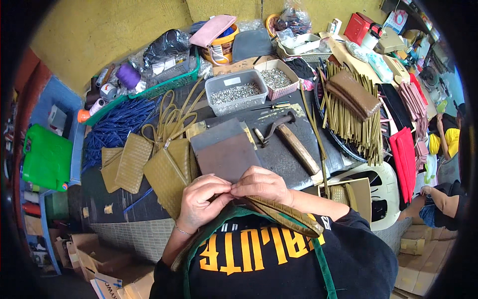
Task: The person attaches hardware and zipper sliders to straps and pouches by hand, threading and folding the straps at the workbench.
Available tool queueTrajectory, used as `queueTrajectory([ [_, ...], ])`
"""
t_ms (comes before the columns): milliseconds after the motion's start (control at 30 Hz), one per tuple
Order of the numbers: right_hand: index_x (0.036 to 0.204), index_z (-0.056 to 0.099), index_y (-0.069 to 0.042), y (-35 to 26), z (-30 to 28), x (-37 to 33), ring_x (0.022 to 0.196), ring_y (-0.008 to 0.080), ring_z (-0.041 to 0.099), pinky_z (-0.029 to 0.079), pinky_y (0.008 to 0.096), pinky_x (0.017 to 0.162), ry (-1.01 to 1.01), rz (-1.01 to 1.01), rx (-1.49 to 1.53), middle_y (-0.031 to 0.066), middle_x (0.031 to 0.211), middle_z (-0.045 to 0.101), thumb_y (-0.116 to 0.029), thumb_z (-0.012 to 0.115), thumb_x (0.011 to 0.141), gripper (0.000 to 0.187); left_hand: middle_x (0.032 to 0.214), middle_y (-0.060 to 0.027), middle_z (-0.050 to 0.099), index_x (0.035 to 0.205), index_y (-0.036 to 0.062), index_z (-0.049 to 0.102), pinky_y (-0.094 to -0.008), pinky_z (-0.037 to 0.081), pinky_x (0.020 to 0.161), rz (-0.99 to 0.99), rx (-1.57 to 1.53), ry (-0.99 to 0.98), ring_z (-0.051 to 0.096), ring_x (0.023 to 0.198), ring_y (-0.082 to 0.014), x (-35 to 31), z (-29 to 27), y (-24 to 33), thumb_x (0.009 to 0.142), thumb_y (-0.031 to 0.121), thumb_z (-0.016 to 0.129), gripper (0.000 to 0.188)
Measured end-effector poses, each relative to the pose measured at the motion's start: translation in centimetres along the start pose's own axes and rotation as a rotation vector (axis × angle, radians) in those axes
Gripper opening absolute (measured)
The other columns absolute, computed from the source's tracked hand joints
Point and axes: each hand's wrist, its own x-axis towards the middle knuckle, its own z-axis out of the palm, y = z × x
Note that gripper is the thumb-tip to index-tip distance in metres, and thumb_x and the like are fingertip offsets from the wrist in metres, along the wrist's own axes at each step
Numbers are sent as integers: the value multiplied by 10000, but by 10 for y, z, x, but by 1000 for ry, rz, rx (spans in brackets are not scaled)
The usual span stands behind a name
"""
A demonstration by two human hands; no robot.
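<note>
Close in front of my chest, my left hand (203, 199) and my right hand (261, 183) meet with fingertips pinched together. They grip an olive-brown strap (289, 215), which loops out to the right below my right hand. The exact spot between the fingertips is hidden. Just beyond them lies a dark brown and grey flat slab (226, 157). A hammer (298, 149) with a wooden handle rests to its right, beside a small metal punch-like piece (260, 137). Olive woven pouches (169, 172) with looped straps (174, 117) are left of the slab.
Farther back stand a clear tub (236, 82) and a pink-rimmed box (278, 74), both filled with small metal fittings. Bundled olive strips (348, 129) fill a round basket at right, near a white plastic chair (386, 179). Blue strips (117, 132) lie left. Another person (450, 142) is far right.
</note>
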Motion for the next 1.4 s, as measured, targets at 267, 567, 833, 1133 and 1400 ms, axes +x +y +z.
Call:
queueTrajectory([
  [267,940,563,-39,90,-76,49,797,256,569,455,341,698,-83,450,-347,125,892,579,-36,510,653,292,730,-30,589,757,68,589,-311,425,716,72,240,-53,572,719,-161,-6,-9,6,654,103,653,127],
  [567,778,629,-20,307,-79,75,788,285,580,455,370,699,-888,820,-975,154,860,600,-186,581,612,240,771,-28,585,798,58,587,-277,399,712,49,316,-116,565,764,-159,-10,-15,20,657,105,612,151],
  [833,815,638,-37,337,-72,55,872,275,567,450,355,743,-1200,819,-1002,166,921,584,-171,557,645,231,731,-25,586,775,55,592,-290,420,654,-57,324,-26,573,714,-160,3,-15,15,626,72,655,162],
  [1133,877,592,6,283,-82,74,908,296,549,444,356,777,-628,994,-932,195,933,570,-66,470,706,223,736,-20,573,786,56,587,-283,409,666,-42,393,-99,564,722,-167,12,-17,14,650,118,638,158],
  [1400,719,569,6,251,-85,73,555,161,547,434,252,528,27,940,-256,97,633,573,-89,541,753,104,746,-17,566,803,67,588,-273,382,694,51,406,-157,555,749,-157,12,-18,25,680,146,614,148],
])
